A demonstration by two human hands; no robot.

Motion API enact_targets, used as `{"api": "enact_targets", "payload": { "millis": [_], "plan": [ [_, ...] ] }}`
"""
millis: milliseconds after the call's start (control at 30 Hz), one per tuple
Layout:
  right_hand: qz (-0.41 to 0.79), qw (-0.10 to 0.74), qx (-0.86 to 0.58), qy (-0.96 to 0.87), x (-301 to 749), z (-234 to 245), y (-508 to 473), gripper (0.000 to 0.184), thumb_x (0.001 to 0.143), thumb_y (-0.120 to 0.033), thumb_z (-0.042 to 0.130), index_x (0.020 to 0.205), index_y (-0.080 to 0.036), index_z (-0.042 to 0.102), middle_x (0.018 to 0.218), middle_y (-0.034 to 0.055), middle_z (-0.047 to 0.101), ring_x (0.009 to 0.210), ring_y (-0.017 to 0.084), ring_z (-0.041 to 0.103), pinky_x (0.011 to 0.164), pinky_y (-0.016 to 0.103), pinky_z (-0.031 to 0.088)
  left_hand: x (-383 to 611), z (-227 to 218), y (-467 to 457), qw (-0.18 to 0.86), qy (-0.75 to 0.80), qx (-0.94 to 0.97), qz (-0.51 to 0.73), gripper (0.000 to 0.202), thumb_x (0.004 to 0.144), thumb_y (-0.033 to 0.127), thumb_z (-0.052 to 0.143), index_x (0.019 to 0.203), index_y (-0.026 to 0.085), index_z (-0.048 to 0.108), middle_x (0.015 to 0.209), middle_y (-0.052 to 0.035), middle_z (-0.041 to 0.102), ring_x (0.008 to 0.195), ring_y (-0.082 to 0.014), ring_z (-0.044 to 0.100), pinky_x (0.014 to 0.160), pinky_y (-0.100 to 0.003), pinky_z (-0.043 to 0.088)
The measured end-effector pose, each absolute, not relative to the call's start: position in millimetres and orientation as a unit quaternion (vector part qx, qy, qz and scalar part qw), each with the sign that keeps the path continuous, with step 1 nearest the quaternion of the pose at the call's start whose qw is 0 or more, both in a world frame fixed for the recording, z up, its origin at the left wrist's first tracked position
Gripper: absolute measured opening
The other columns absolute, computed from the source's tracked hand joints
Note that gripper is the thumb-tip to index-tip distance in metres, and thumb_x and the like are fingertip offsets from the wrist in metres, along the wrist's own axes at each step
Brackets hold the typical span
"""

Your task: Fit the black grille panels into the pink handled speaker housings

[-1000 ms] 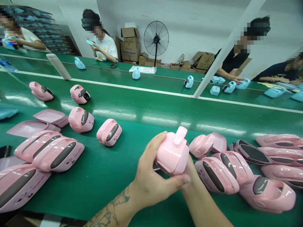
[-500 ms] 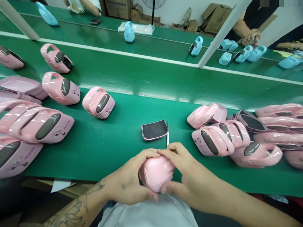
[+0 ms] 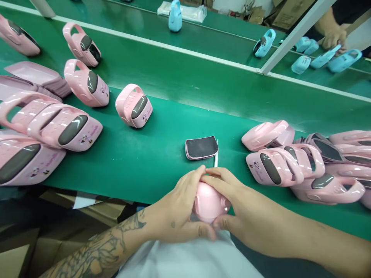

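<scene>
A rounded, glossy pink plastic casing (image 3: 211, 202) sits between my two hands, close to my body at the bench's front edge. My left hand (image 3: 181, 208) wraps its left side, thumb low and fingers over the far side. On the right side, my right hand (image 3: 242, 210) grips it the same way. Both sets of fingertips nearly meet at the far end and partly hide the casing. Just beyond them lies a small stack of dark panels with pink rims (image 3: 201, 148). A thin white stick (image 3: 216, 159) is beside the stack, partly behind my right fingers.
Pink handled casings (image 3: 133, 106) with dark windows stand on the left, with stacked pale pink shells (image 3: 37, 75). More pink casings (image 3: 272, 170) crowd the right. A raised green ledge with a white strip (image 3: 162, 45) runs behind. Blue casings (image 3: 175, 17) and another person's hands (image 3: 333, 36) are beyond.
My view has shifted, so the bench items sit higher and mostly further right in it. The casing has turned slightly between my hands, and my left fingers now reach further over its far end.
</scene>
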State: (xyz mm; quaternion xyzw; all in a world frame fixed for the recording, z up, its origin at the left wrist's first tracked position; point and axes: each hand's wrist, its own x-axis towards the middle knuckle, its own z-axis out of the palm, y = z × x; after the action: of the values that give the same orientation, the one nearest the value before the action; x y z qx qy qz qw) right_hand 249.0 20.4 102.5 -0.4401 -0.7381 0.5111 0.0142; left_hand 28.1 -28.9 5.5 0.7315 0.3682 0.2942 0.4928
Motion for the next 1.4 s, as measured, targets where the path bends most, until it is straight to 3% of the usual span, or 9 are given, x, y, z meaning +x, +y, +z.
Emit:
{"api": "enact_targets", "payload": {
  "millis": [133,333,500,600,733,967,1133,1300,1400],
  "plan": [
    [0.52,-0.049,-0.453,-0.723,248,110,15,0.044,0.087,-0.008,0.066,0.126,-0.027,0.069,0.135,0.0064,0.059,0.116,0.023,0.066,0.095,0.037,0.062,35,7,-25,0.461,0.32,0.754,0.342,0.126,0.086,0.058,0.084,0.173,0.038,-0.006,0.164,-0.018,0.048,0.149,-0.0408,0.049,0.121,-0.065,0.043],
    [0.543,-0.029,-0.456,-0.705,250,108,15,0.034,0.092,-0.011,0.061,0.123,-0.023,0.064,0.134,0.009,0.055,0.117,0.023,0.06,0.103,0.043,0.058,40,13,-18,0.508,0.342,0.686,0.393,0.109,0.077,0.051,0.094,0.168,0.038,0.036,0.155,-0.0122,0.061,0.142,-0.0367,0.057,0.122,-0.059,0.046],
    [0.594,0.012,-0.421,-0.685,257,101,28,0.04,0.096,-0.024,0.068,0.135,-0.03,0.063,0.15,0.0067,0.05,0.143,0.027,0.049,0.12,0.047,0.048,43,19,-12,0.573,0.39,0.61,0.384,0.101,0.067,0.048,0.1,0.157,0.037,0.056,0.156,-0.0107,0.062,0.143,-0.0381,0.058,0.123,-0.061,0.046],
    [0.591,0.021,-0.41,-0.694,260,98,31,0.055,0.097,-0.026,0.07,0.15,-0.036,0.055,0.161,0.0055,0.045,0.155,0.03,0.039,0.127,0.051,0.041,44,17,-12,0.596,0.418,0.585,0.358,0.11,0.062,0.052,0.102,0.159,0.037,0.053,0.161,-0.011,0.057,0.149,-0.0413,0.052,0.125,-0.064,0.041],
    [0.591,0.019,-0.425,-0.685,263,96,33,0.078,0.094,-0.028,0.077,0.162,-0.038,0.042,0.167,0.0066,0.043,0.154,0.033,0.039,0.127,0.058,0.04,44,7,-14,0.616,0.479,0.531,0.331,0.137,0.055,0.065,0.1,0.171,0.034,0.032,0.167,-0.0179,0.049,0.151,-0.049,0.048,0.121,-0.07,0.043],
    [0.616,0.076,-0.433,-0.654,261,93,32,0.061,0.089,-0.016,0.075,0.143,-0.039,0.061,0.152,0.0029,0.057,0.139,0.03,0.053,0.12,0.055,0.046,51,-5,-18,0.505,0.41,0.635,0.416,0.111,0.073,0.07,0.086,0.168,0.042,0.035,0.154,-0.0114,0.06,0.14,-0.0377,0.058,0.123,-0.061,0.044],
    [0.595,0.109,-0.441,-0.663,261,85,23,0.061,0.088,-0.011,0.074,0.139,-0.043,0.064,0.141,0.0027,0.062,0.133,0.03,0.055,0.116,0.054,0.05,55,-3,-23,0.506,0.419,0.605,0.449,0.101,0.074,0.065,0.089,0.162,0.039,0.047,0.148,-0.0103,0.064,0.135,-0.0343,0.061,0.122,-0.055,0.045],
    [0.524,0.135,-0.433,-0.721,258,77,21,0.061,0.098,-0.02,0.068,0.152,-0.042,0.052,0.149,0.0046,0.059,0.136,0.031,0.054,0.116,0.054,0.051,48,3,-13,0.564,0.434,0.563,0.42,0.097,0.077,0.07,0.084,0.161,0.038,0.05,0.157,-0.0097,0.06,0.143,-0.0369,0.056,0.125,-0.056,0.042],
    [0.47,0.142,-0.424,-0.761,256,74,20,0.065,0.102,-0.025,0.062,0.162,-0.04,0.039,0.154,0.0066,0.058,0.139,0.031,0.055,0.116,0.054,0.052,43,6,-8,0.593,0.427,0.56,0.389,0.079,0.1,0.069,0.059,0.167,0.032,0.041,0.168,-0.0112,0.048,0.154,-0.0356,0.046,0.129,-0.054,0.034]
  ]
}}
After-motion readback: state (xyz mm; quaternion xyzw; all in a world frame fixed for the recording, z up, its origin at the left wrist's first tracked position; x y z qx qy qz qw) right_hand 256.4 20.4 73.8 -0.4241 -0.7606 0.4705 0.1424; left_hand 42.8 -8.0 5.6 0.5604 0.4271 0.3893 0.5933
